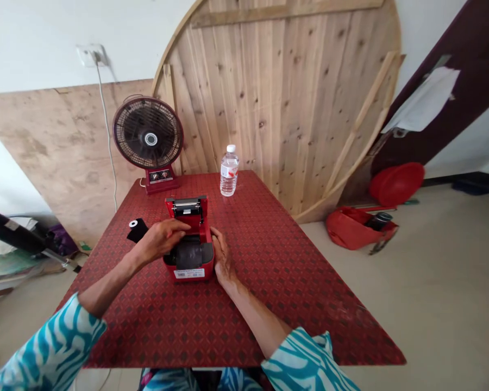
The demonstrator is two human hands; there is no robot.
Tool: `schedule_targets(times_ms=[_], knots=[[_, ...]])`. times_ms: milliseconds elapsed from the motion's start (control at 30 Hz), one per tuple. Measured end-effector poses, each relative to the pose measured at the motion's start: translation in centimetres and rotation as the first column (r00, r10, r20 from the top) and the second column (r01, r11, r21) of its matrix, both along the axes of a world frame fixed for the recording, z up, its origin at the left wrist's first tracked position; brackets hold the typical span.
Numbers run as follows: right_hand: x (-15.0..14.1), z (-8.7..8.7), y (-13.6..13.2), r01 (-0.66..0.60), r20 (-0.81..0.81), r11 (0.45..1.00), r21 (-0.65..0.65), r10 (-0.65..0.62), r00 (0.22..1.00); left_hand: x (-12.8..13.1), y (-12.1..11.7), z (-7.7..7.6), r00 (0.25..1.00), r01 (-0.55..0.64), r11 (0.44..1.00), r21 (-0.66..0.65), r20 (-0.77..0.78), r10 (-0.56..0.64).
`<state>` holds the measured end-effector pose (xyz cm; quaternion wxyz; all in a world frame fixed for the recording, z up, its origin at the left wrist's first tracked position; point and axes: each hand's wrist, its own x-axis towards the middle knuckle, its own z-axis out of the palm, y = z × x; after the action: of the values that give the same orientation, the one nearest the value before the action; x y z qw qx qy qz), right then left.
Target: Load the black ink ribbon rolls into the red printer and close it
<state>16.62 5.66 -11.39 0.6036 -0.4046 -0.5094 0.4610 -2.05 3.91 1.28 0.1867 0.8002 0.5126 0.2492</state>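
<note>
one black roll (pixel 137 230) lies outside on the table (pixel 264 304); your left hand (pixel 163 239) bends its fingers over the red device (pixel 189 273), its grip unclear, the lid (pixel 186 206) already up, unclosed; your right hand (pixel 224 258) rests, fingers together, against its side.

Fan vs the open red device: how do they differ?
- Size: the fan stands taller; the red device is low and boxy.
- Form: the fan has a round, caged head; the device has a raised flip lid.
- Contact: the right hand touches the device; neither hand touches the fan.
Shared: red-and-black colouring, both on the table.
</note>
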Motion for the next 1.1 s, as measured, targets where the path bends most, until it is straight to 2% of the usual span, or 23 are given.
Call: schedule_targets(times_ms=[67, 133, 200, 333, 500, 600, 667, 733, 833, 900, 933, 1000, 1100], knots=[[-0.1, 0.0, 0.1, -0.008, -0.004, 1.0, 0.011, 0.008, 1.0, 1.2, 1.8, 0.9, 0.957, 0.042, 0.988, -0.146, -0.278, -0.081], [-0.3, 0.0, 0.2, -0.011, -0.011, 1.0, 0.023, 0.011, 1.0, 2.1, 3.3, 1.2, 0.882, 0.025, 0.972, -0.235, -0.452, -0.132], [-0.4, 0.0, 0.3, -0.007, -0.021, 0.999, 0.041, 0.008, 1.0, 2.7, 4.4, 1.1, 0.838, 0.012, 0.964, -0.265, -0.523, -0.154], [-0.5, 0.1, 0.4, 0.003, -0.02, 0.997, 0.074, -0.002, 1.0, 3.0, 5.3, 0.5, 0.816, 0.0, 0.963, -0.268, -0.557, -0.154], [-0.5, 0.2, 0.5, 0.004, -0.017, 0.997, 0.073, -0.002, 1.0, 2.7, 4.5, 0.4, 0.867, 0.005, 0.976, -0.219, -0.485, -0.113], [-0.4, 0.2, 0.5, 0.003, -0.017, 0.998, 0.064, -0.002, 1.0, 1.7, 2.9, 1.2, 0.916, 0.023, 0.984, -0.178, -0.39, -0.092], [-0.3, 0.3, 0.5, -0.007, -0.016, 0.998, 0.055, 0.008, 1.0, 0.5, 1.5, 2.3, 0.973, 0.019, 0.989, -0.144, -0.226, -0.052], [-0.3, 0.2, 0.5, -0.02, -0.017, 0.999, 0.045, 0.021, 1.0, -1.2, 0.3, 3.7, 0.999, -0.019, 0.993, -0.117, 0.032, 0.023], [-0.1, -0.1, 0.5, -0.031, -0.026, 0.999, 0.024, 0.032, 0.999, -4.1, -0.6, 5.6, 0.913, -0.121, 0.986, -0.118, 0.376, 0.157], [-0.1, -0.3, 0.6, -0.039, -0.028, 0.999, 0.007, 0.039, 0.999, -6.0, -0.3, 5.8, 0.842, -0.201, 0.971, -0.128, 0.483, 0.238], [-0.1, -0.4, 0.6, -0.043, -0.026, 0.999, 0.0, 0.043, 0.999, -6.8, 0.2, 5.6, 0.825, -0.24, 0.962, -0.132, 0.494, 0.274], [0.0, -0.5, 0.6, -0.046, -0.021, 0.999, -0.011, 0.046, 0.999, -8.0, 1.7, 4.3, 0.843, -0.32, 0.94, -0.119, 0.417, 0.339], [0.0, -0.4, 0.6, -0.041, -0.024, 0.999, -0.021, 0.04, 0.999, -8.8, 4.6, 1.5, 0.891, -0.422, 0.905, -0.047, 0.164, 0.424]])
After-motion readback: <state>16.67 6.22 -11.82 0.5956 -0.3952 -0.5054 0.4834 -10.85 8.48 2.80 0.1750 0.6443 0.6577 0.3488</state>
